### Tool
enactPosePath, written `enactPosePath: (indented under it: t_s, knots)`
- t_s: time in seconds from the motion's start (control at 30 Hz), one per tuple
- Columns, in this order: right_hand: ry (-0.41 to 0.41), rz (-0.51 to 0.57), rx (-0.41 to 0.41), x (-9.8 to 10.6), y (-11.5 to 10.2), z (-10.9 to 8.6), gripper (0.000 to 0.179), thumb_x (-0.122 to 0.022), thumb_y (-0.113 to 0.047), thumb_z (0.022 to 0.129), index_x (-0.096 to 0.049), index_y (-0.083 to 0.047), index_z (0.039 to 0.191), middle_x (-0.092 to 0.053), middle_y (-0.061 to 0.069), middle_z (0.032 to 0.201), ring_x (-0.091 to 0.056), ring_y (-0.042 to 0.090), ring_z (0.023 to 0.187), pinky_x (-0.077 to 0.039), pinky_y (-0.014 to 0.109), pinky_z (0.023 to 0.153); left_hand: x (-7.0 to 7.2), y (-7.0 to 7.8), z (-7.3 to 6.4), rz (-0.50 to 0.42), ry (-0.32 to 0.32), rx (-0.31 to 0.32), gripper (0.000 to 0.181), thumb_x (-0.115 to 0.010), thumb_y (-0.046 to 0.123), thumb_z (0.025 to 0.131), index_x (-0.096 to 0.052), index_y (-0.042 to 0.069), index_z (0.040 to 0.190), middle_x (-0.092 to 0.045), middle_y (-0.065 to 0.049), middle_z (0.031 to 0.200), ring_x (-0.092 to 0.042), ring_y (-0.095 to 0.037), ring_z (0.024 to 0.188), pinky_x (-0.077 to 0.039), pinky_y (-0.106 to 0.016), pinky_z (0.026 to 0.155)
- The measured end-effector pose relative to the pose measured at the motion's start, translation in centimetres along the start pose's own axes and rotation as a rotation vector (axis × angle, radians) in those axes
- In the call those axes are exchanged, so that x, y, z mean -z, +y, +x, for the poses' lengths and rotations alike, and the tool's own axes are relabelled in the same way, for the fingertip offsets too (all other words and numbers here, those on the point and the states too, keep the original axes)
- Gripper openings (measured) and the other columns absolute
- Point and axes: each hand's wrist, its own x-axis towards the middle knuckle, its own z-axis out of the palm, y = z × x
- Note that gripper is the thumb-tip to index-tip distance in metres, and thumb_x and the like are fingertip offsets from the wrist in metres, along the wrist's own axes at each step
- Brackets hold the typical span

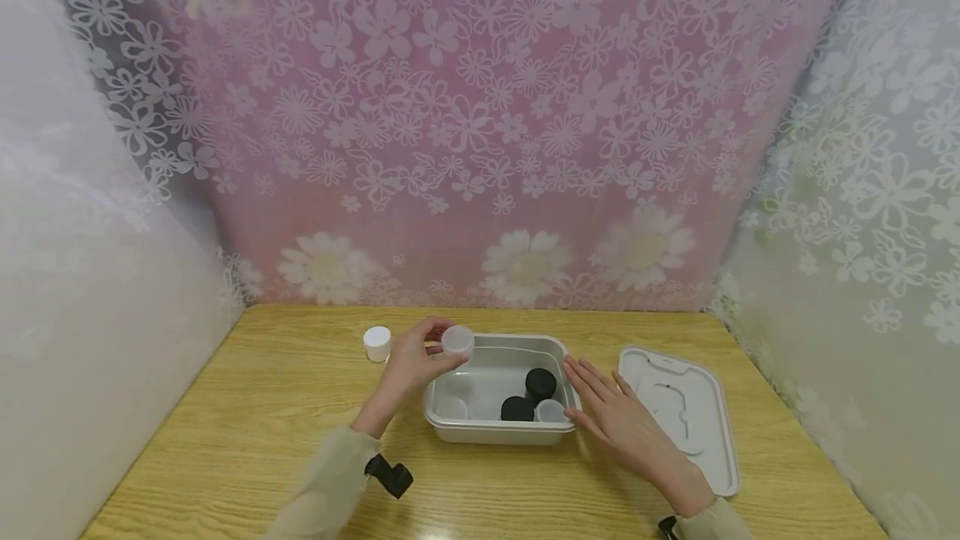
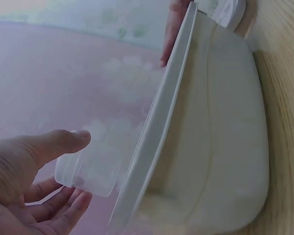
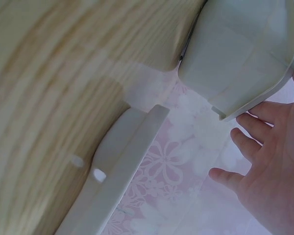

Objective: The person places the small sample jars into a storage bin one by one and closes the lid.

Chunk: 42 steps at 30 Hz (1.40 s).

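A small translucent plastic jar (image 1: 457, 342) is pinched between the thumb and fingers of my left hand (image 1: 414, 361), above the left back part of a white plastic box (image 1: 495, 436). In the left wrist view the same jar (image 2: 90, 169) lies on its side beside the box rim. My right hand (image 1: 618, 419) touches the box's right rim with nearly straight fingers; the right wrist view shows its fingertips against that rim. Inside the box are two black-lidded jars, one black lid (image 1: 541, 383) behind another black lid (image 1: 517, 409), plus a translucent jar (image 1: 551, 412) at the right and a faint one (image 1: 452, 408) at the left.
On the wooden table (image 1: 247, 440), a white jar (image 1: 377, 343) stands left of the box, behind my left hand. The box's white lid (image 1: 697, 415) lies flat at the right, partly under my right forearm. Flower-patterned curtains (image 1: 465, 123) enclose the table's back and sides.
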Motion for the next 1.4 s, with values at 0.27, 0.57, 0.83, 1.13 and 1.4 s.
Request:
enactPosePath:
  t_s: [0.27, 0.57, 0.83, 1.13, 1.4]
  knots:
    - [0.019, -0.006, 0.003, 0.0, -0.1, 0.0, 0.066, -0.058, -0.041, 0.102, -0.041, -0.006, 0.155, -0.041, 0.008, 0.159, -0.041, 0.032, 0.144, -0.030, 0.066, 0.114, -3.2, 0.6, 0.4, -0.010, -0.038, -0.046, 0.049, -0.086, 0.011, 0.081, -0.064, 0.001, 0.124, -0.067, -0.017, 0.120, -0.065, -0.034, 0.113, -0.059, -0.043, 0.095]
    - [0.016, 0.002, 0.002, -0.1, 0.0, 0.1, 0.066, -0.056, -0.042, 0.103, -0.040, -0.007, 0.156, -0.041, 0.007, 0.160, -0.041, 0.032, 0.144, -0.029, 0.063, 0.115, -5.6, 1.0, 0.8, 0.094, -0.166, -0.029, 0.047, -0.085, 0.013, 0.082, -0.065, 0.003, 0.123, -0.068, -0.014, 0.116, -0.067, -0.033, 0.106, -0.060, -0.043, 0.090]
    - [0.026, 0.002, 0.010, -0.1, 0.0, 0.1, 0.065, -0.057, -0.041, 0.102, -0.041, -0.006, 0.155, -0.043, 0.009, 0.158, -0.042, 0.033, 0.143, -0.029, 0.063, 0.114, -7.4, 1.0, 0.9, 0.206, -0.202, 0.062, 0.041, -0.086, 0.013, 0.080, -0.067, 0.005, 0.116, -0.069, -0.011, 0.110, -0.063, -0.026, 0.098, -0.057, -0.039, 0.080]
    - [0.018, -0.002, 0.007, -0.3, 0.1, 0.2, 0.065, -0.057, -0.041, 0.103, -0.041, -0.006, 0.155, -0.042, 0.009, 0.159, -0.042, 0.032, 0.144, -0.031, 0.064, 0.114, -8.5, 0.5, 1.2, 0.296, -0.191, 0.110, 0.041, -0.090, 0.010, 0.075, -0.068, 0.004, 0.109, -0.070, -0.010, 0.106, -0.063, -0.027, 0.093, -0.055, -0.041, 0.079]
    - [0.023, 0.002, 0.015, -0.3, 0.1, 0.2, 0.064, -0.056, -0.040, 0.103, -0.041, -0.004, 0.155, -0.042, 0.010, 0.158, -0.042, 0.033, 0.144, -0.032, 0.065, 0.114, -8.6, 0.0, 1.1, 0.255, -0.252, 0.097, 0.038, -0.081, 0.021, 0.088, -0.067, 0.004, 0.119, -0.068, -0.014, 0.115, -0.063, -0.031, 0.104, -0.055, -0.047, 0.085]
